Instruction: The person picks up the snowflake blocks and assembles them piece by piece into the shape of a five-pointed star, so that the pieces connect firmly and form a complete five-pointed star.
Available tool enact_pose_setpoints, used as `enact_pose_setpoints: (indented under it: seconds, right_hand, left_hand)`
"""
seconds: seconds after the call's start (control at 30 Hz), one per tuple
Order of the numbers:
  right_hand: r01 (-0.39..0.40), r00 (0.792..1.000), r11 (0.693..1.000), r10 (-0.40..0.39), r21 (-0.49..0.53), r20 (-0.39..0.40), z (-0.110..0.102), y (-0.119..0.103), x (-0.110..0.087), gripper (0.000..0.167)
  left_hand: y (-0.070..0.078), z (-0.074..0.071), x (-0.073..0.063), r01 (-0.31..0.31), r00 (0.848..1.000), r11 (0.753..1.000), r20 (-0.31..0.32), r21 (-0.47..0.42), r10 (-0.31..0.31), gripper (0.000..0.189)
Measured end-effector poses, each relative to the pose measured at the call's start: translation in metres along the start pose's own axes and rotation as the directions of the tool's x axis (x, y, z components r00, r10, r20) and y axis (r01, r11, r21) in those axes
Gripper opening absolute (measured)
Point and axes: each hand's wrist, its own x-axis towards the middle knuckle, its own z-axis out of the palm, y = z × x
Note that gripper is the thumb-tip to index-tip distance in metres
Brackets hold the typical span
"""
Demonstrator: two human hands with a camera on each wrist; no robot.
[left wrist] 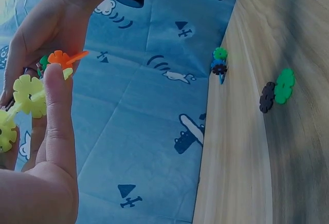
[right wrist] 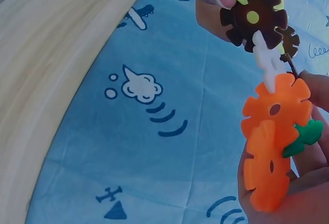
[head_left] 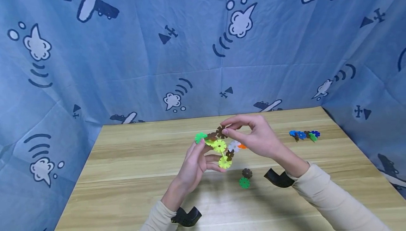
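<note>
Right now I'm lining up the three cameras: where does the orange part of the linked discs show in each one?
Head: the orange part is a small patch slightly right of centre, below mid-height, by the right hand.
Left wrist: toward the upper left, just above a thumb tip.
Right wrist: toward the lower right, large, as two overlapping orange discs.
Shared landmark: the blue patterned curtain.
</note>
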Motion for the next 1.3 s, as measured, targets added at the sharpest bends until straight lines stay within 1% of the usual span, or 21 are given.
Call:
enact_pose_setpoints:
  seconds: [0.27, 0.43, 0.53, 0.63, 0.77, 0.87, 0.97, 1.07, 1.13, 1.3]
  right_hand:
    - [-0.031, 0.999, 1.0, 0.031, 0.002, 0.01, 0.0016, -0.0013, 0.0, 0.017]
    - [-0.04, 0.999, 0.999, 0.04, 0.009, 0.018, -0.0001, -0.0009, -0.0013, 0.015]
    - [-0.037, 0.999, 0.999, 0.036, 0.033, 0.037, -0.0008, 0.0007, -0.0017, 0.015]
    - [-0.034, 0.998, 0.998, 0.031, 0.047, 0.056, -0.0011, 0.0029, -0.0023, 0.015]
    - [-0.046, 0.996, 0.998, 0.042, 0.043, 0.081, -0.0017, 0.0057, -0.0034, 0.015]
    - [-0.052, 0.995, 0.998, 0.049, 0.035, 0.088, -0.002, 0.0075, -0.0046, 0.016]
    - [-0.038, 0.995, 0.999, 0.037, 0.014, 0.09, -0.0024, 0.0078, -0.0052, 0.018]
    - [-0.008, 0.996, 1.0, 0.01, -0.023, 0.092, -0.0031, 0.0061, -0.0049, 0.019]
    - [0.01, 0.995, 0.999, -0.006, -0.046, 0.096, -0.004, 0.0047, -0.0045, 0.02]
    - [0.026, 0.994, 0.997, -0.018, -0.072, 0.108, -0.0062, 0.0019, -0.004, 0.018]
  left_hand:
    - [-0.0004, 0.0011, 0.0005, 0.007, 1.0, 1.0, 0.011, 0.025, -0.007, 0.053]
    - [-0.001, 0.0019, 0.0015, 0.022, 0.999, 1.0, 0.034, 0.004, -0.023, 0.05]
    - [-0.0023, 0.0021, 0.0017, 0.041, 0.998, 0.999, 0.049, -0.01, -0.04, 0.048]
    - [-0.0042, 0.0023, 0.0014, 0.073, 0.996, 0.997, 0.06, -0.017, -0.072, 0.045]
    - [-0.0064, 0.0022, 0.0006, 0.117, 0.991, 0.993, 0.068, -0.024, -0.116, 0.038]
    - [-0.0068, 0.0017, 0.0005, 0.126, 0.989, 0.992, 0.072, -0.01, -0.125, 0.04]
    - [-0.0062, 0.0009, 0.0005, 0.123, 0.989, 0.992, 0.08, 0.007, -0.123, 0.051]
    - [-0.0051, -0.0003, 0.0013, 0.119, 0.988, 0.993, 0.1, 0.007, -0.119, 0.056]
    - [-0.004, -0.0011, 0.0021, 0.116, 0.986, 0.993, 0.122, -0.004, -0.115, 0.054]
    - [-0.0022, -0.0031, 0.0032, 0.128, 0.978, 0.991, 0.172, -0.039, -0.119, 0.038]
